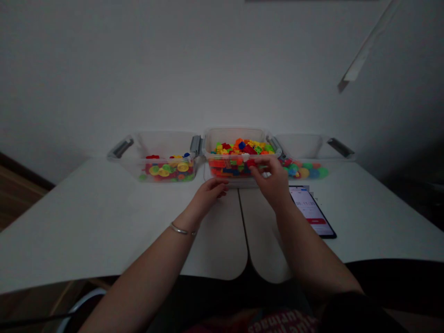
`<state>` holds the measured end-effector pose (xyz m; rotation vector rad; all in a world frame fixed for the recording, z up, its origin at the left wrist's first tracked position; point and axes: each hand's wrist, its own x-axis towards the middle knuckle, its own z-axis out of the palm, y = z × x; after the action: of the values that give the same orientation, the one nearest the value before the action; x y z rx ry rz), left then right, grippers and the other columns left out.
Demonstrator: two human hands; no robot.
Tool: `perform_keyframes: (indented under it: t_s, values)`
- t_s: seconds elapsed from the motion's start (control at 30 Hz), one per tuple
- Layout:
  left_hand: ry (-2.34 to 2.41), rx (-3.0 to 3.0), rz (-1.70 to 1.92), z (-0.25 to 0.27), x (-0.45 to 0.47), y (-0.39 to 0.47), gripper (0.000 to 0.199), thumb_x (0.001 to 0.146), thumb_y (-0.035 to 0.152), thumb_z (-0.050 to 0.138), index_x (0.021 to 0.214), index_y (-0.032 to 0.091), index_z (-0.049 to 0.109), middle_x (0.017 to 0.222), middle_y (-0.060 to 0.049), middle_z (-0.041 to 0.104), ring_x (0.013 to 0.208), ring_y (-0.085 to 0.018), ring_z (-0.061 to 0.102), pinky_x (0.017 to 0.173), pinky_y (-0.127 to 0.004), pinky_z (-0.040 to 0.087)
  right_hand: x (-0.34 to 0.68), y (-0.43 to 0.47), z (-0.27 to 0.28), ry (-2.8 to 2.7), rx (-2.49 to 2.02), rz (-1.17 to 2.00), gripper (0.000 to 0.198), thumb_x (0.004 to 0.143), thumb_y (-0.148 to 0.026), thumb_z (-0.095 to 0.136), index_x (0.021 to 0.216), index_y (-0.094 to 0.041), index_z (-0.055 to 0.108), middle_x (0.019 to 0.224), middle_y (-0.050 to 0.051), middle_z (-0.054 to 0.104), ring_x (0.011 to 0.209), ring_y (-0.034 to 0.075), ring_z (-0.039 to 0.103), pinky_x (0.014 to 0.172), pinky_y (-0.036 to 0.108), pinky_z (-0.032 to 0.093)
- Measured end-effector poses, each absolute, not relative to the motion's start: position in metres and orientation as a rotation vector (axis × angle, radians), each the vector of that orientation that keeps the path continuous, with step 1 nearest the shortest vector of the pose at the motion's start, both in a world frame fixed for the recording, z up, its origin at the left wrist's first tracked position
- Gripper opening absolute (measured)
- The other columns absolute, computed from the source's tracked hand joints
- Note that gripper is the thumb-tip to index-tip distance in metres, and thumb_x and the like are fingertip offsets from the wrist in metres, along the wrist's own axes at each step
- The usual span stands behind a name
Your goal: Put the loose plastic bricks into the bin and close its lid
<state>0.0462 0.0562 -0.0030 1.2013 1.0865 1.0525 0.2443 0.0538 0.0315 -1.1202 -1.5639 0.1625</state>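
Observation:
My right hand [271, 179] is raised at the front of the middle clear plastic box [239, 184], thumb and fingertips pinched on a small red plastic piece [250, 163]. A small white bit [245, 157] shows right above that piece; whether it is joined to it I cannot tell. The middle box holds a heap of coloured toy bricks [248, 148]. My left hand [209, 193], a silver bangle on its wrist, is low at the box's front left corner. Its fingers are loosely bent and apart, with nothing visible in them.
A left clear box [138, 173] holds coloured round pieces [164, 171]. A right clear box [331, 162] holds coloured balls and other pieces [307, 171]. A phone [314, 212] lies right of my right forearm. A seam splits the white table [97, 222]; a wall stands behind.

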Motion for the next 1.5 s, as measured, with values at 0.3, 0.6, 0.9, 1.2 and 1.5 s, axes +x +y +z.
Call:
perform_keyframes:
  t_s: [0.3,0.6,0.9,1.2,1.5]
  values:
    - [1.255,1.798,1.083,-0.007,0.042,0.05,0.016,0.08,0.024,0.06,0.093,0.021,0.071,0.092,-0.006,0.07,0.086,-0.02,0.063,0.082,-0.034,0.048,0.267,0.074,0.036,-1.414,-1.202,-0.158,0.009,0.087,-0.027,0.059,0.093,-0.022,0.065,0.11,0.009,0.075,0.106,0.025,0.069,0.096,0.044,0.051]
    - [1.244,1.841,1.083,-0.006,0.041,0.049,0.016,0.08,0.018,0.061,0.092,0.021,0.071,0.092,-0.006,0.071,0.087,-0.021,0.064,0.082,-0.034,0.049,0.264,0.08,0.038,-1.521,-1.417,-0.311,0.018,0.092,-0.028,0.052,0.092,-0.023,0.069,0.1,0.007,0.077,0.095,0.026,0.068,0.096,0.045,0.045]
    - [1.264,1.91,1.115,-0.003,0.039,0.049,0.017,0.084,0.015,0.058,0.096,0.02,0.069,0.095,-0.006,0.069,0.086,-0.02,0.063,0.08,-0.033,0.049,0.256,0.069,0.038,-1.756,-1.398,-0.446,0.023,0.091,-0.033,0.058,0.106,-0.021,0.07,0.111,0.01,0.074,0.111,0.029,0.062,0.104,0.047,0.04]
    - [1.33,1.826,1.336,0.006,0.033,0.051,0.014,0.08,0.011,0.059,0.09,0.019,0.064,0.092,-0.004,0.059,0.075,-0.014,0.057,0.067,-0.026,0.048,0.255,0.069,0.04,-1.764,-1.516,-0.391,0.022,0.082,-0.017,0.069,0.103,-0.016,0.066,0.125,0.017,0.064,0.122,0.033,0.053,0.104,0.05,0.044]
    - [1.198,1.752,1.619,-0.01,0.031,0.061,0.037,0.082,0.019,0.062,0.119,0.02,0.056,0.111,-0.009,0.059,0.087,-0.015,0.063,0.074,-0.029,0.055,0.258,0.068,0.042,-1.668,-1.469,-0.234,0.016,0.079,-0.011,0.069,0.091,-0.019,0.061,0.128,0.014,0.063,0.125,0.031,0.054,0.107,0.049,0.042]
